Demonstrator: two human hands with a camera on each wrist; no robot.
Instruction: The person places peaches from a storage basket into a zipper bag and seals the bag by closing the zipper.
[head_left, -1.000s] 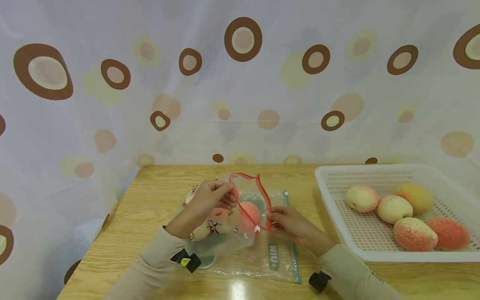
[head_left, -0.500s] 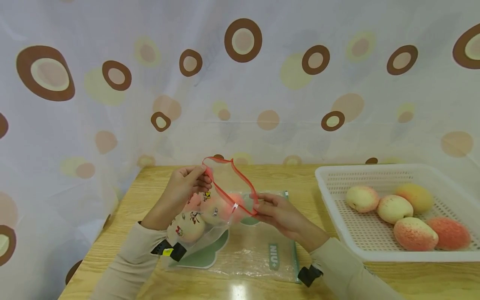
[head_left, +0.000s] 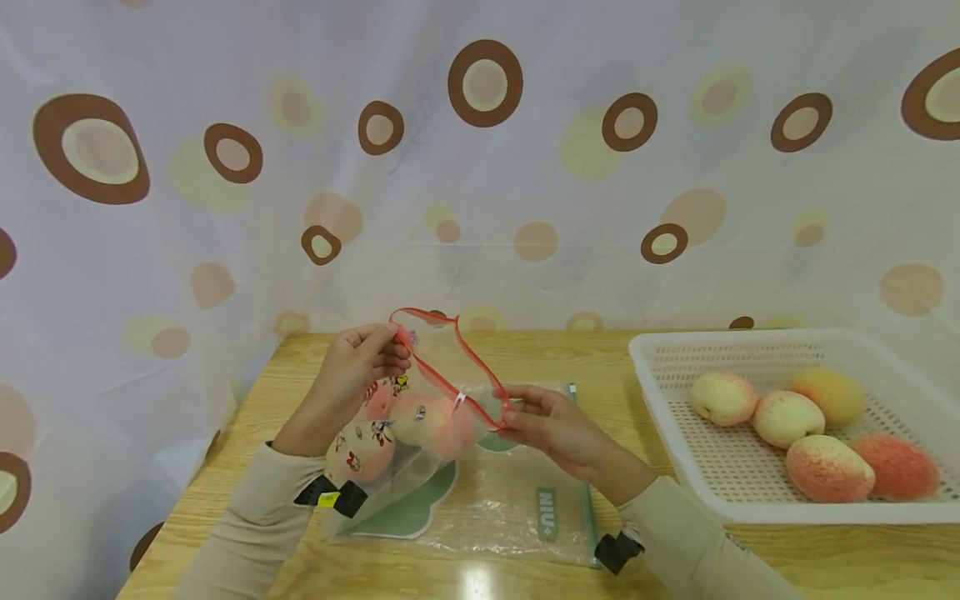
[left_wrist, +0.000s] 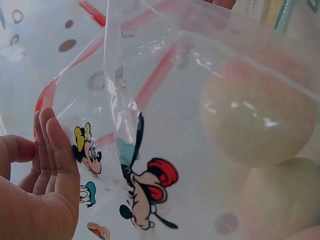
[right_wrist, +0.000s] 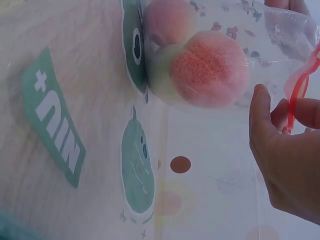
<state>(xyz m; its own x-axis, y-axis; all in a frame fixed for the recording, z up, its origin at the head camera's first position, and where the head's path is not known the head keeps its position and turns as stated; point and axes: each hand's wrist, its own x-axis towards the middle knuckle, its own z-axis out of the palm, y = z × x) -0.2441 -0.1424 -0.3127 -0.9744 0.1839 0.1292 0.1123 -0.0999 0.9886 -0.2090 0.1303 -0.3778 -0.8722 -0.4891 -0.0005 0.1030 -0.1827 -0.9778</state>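
Observation:
Both hands hold a clear zip bag [head_left: 412, 393] with a red-edged mouth and cartoon prints; its mouth gapes wide. My left hand [head_left: 347, 375] pinches the left side of the red rim between thumb and fingers. On the opposite side my right hand [head_left: 558, 429] pinches the rim's right corner, as the right wrist view also shows [right_wrist: 292, 145]. Several peaches [head_left: 452, 429] lie low in the bag, pink and cream in colour. A white slider [head_left: 461, 398] sits on the near edge of the red zip.
Under the held bag, a second clear bag [head_left: 502, 517] with green prints and a green zip strip lies flat on the wooden table [head_left: 285, 383]. A white perforated basket [head_left: 667, 467] with several peaches [head_left: 830, 469] stands at the right. A patterned curtain [head_left: 525, 192] hangs behind.
Both hands have shifted left with the zip bag, the left one farther, and the bag's mouth has risen and spread wider. The basket and the flat bag have stayed put.

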